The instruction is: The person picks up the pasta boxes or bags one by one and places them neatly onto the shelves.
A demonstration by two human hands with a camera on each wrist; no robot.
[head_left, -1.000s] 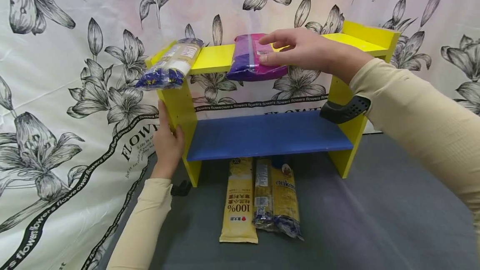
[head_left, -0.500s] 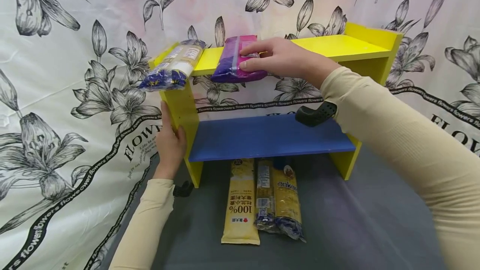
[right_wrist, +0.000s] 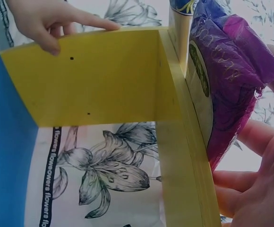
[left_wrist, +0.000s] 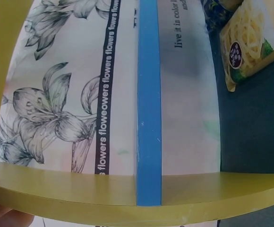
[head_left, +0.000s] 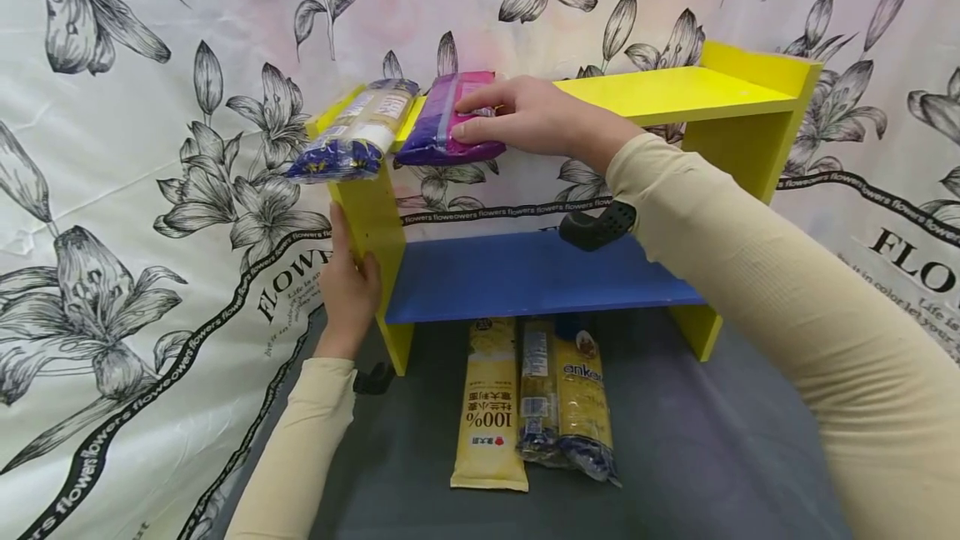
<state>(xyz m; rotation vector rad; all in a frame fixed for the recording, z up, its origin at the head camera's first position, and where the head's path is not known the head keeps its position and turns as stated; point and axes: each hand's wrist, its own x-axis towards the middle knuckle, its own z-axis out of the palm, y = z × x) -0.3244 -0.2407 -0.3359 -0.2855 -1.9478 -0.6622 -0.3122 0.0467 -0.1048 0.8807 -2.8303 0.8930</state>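
Note:
My left hand (head_left: pixel 350 290) grips the front edge of the yellow left side panel (head_left: pixel 367 219) of a small yellow and blue shelf; in the right wrist view its thumb (right_wrist: pixel 49 43) lies inside the panel. Over on the top board, my right hand (head_left: pixel 536 117) touches a pink and purple plastic packet (head_left: pixel 442 119) with thumb and fingers extended over its right part. The packet's front end overhangs the board. Just left of it lies a clear pasta packet (head_left: pixel 360 127) with blue ends, also overhanging. The right palm hides part of the pink packet.
Below the blue middle shelf (head_left: pixel 525 273), a yellow pasta pack (head_left: pixel 491 415) and two clear-and-yellow pasta packets (head_left: pixel 538 390) lie on the dark grey surface (head_left: pixel 675 457). A flower-printed cloth (head_left: pixel 150 315) hangs behind. The right end of the yellow top board (head_left: pixel 675 94) holds nothing.
My right hand and the pink packet have moved left along the top board, close to the clear pasta packet. The left hand has stayed on the side panel.

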